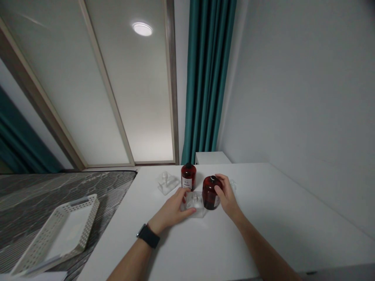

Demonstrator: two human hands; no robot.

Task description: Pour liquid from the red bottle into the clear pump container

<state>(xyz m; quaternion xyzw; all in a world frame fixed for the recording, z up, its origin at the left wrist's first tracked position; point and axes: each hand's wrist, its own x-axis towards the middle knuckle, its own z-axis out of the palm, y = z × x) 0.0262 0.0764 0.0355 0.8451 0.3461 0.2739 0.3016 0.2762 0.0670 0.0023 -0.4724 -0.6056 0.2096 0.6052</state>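
My right hand (229, 197) is closed around a dark red-brown bottle (209, 195), which has a rounded shoulder, a short dark neck and a pale label partly turned away. The bottle leans slightly over the white table (193, 249). My left hand (175, 208) grips the left side of a clear plastic tray (198, 212), with the thumb along its front and the fingers behind. A second red-brown bottle (188, 174) with a white label stands upright just behind that tray. To its left lies another clear molded plastic piece (168, 185).
Something clear (233, 185) shows partly behind my right hand. A white perforated basket (84, 230) sits low to the left, over the grey patterned floor (117, 185). Beyond the table are a white cabinet (212, 157), a teal curtain (206, 78) and frosted sliding doors (143, 97). A wall rises at right.
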